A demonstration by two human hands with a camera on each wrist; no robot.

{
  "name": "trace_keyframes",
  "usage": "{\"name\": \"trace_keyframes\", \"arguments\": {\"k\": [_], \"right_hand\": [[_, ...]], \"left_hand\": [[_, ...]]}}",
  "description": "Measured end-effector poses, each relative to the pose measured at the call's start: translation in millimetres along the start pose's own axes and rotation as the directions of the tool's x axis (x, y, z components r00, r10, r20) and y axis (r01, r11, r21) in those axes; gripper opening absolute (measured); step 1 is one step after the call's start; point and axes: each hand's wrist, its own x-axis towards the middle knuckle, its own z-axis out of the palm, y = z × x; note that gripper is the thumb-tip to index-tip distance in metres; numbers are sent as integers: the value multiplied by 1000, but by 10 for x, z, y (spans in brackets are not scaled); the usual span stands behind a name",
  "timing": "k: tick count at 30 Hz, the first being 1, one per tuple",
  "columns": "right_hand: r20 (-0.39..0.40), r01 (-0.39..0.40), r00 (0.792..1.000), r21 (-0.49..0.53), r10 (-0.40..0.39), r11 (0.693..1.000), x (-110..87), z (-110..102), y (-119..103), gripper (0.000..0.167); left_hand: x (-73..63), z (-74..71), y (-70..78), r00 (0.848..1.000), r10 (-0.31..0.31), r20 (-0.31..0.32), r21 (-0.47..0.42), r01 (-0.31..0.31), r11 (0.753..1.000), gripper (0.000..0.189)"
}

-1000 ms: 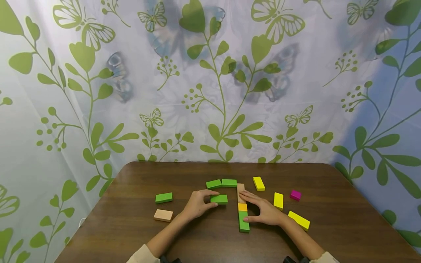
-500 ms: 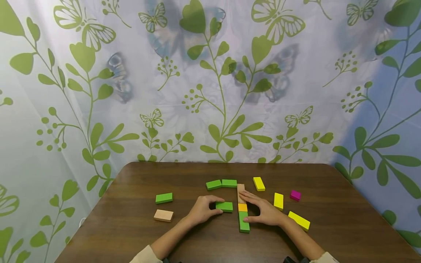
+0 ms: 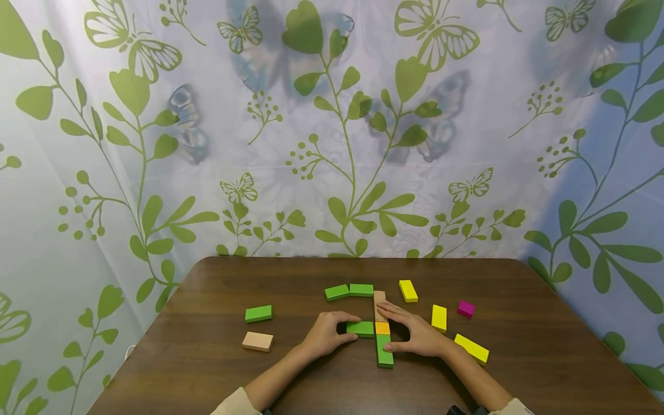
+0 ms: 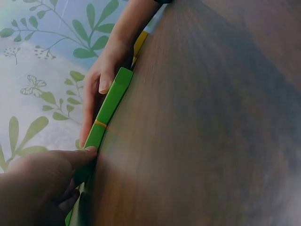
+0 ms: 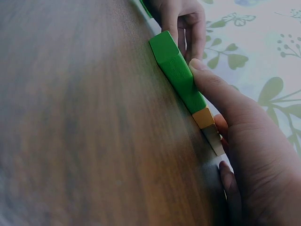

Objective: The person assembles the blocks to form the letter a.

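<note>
My left hand (image 3: 325,334) pinches a green block (image 3: 360,329) between thumb and fingers. The block lies flat, its right end against the small orange block (image 3: 382,328). That orange block sits in a column between a natural wood block (image 3: 380,300) behind and another green block (image 3: 385,353) in front. From the right side, my right hand (image 3: 422,334) rests along this column, fingers extended over the wood block and thumb touching the front green block. The thumb (image 5: 200,66) shows against that green block in the right wrist view.
Two green blocks (image 3: 361,290) run left from the column's far end. On the left lie a loose green block (image 3: 258,313) and a wood block (image 3: 257,341). Several yellow blocks (image 3: 438,318) and a magenta block (image 3: 466,309) lie right. A patterned curtain (image 3: 332,173) hangs behind the table.
My left hand has slid the green block right and toward me, from apart from the column to against the orange block. The right hand has stayed in place.
</note>
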Motion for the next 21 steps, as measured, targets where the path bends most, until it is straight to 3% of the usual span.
{"name": "trace_keyframes", "arguments": {"k": [21], "right_hand": [[-8,11,1000,4,-11,1000,7,3,-7,81]], "left_hand": [[16,24,20,1000,0,5,24,0,1000,34]]}}
